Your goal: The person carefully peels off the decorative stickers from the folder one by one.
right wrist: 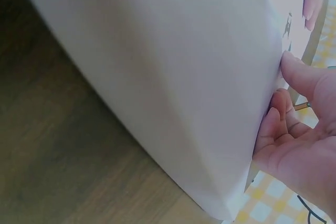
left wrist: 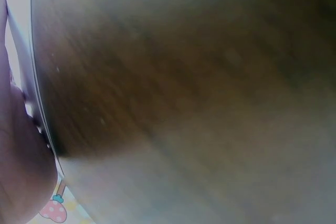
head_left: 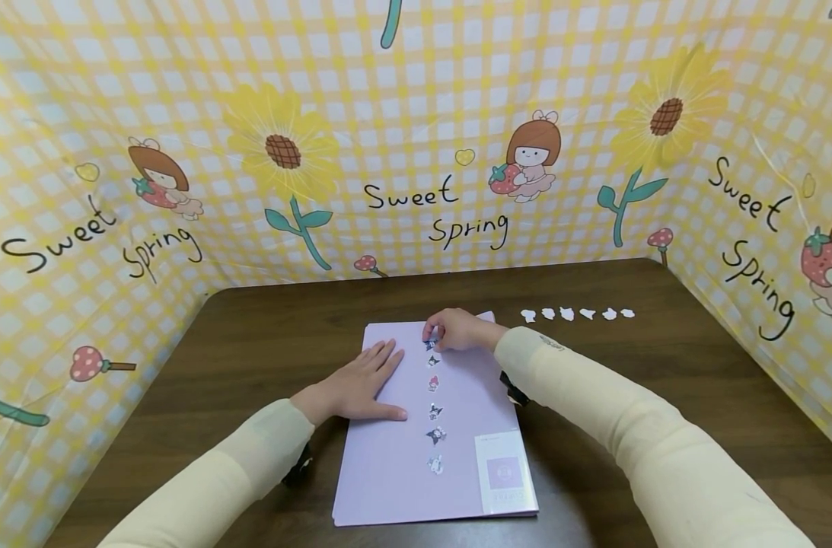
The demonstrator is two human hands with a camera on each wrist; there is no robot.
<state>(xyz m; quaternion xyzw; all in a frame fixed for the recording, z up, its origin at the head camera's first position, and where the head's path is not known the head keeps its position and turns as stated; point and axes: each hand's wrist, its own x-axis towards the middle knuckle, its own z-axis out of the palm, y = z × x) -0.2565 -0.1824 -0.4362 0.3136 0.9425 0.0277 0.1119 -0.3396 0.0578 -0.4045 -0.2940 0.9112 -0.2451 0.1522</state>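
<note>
A flat lilac folder lies on the table in the head view, with a column of small cartoon stickers down its middle. My left hand rests on the folder's left side, fingers spread, thumb pointing toward the column. At the top of the column, my right hand has its thumb and curled fingers at the uppermost sticker, partly covering it. In the right wrist view, the thumb touches down on the lilac surface beside the curled fingers. The left wrist view catches just the edge of the left hand.
Several small white cut-out pieces form a row on the dark wooden table, beyond the right forearm. A white label covers the folder's lower right corner. Yellow checked cloth with printed flowers encloses the back and sides.
</note>
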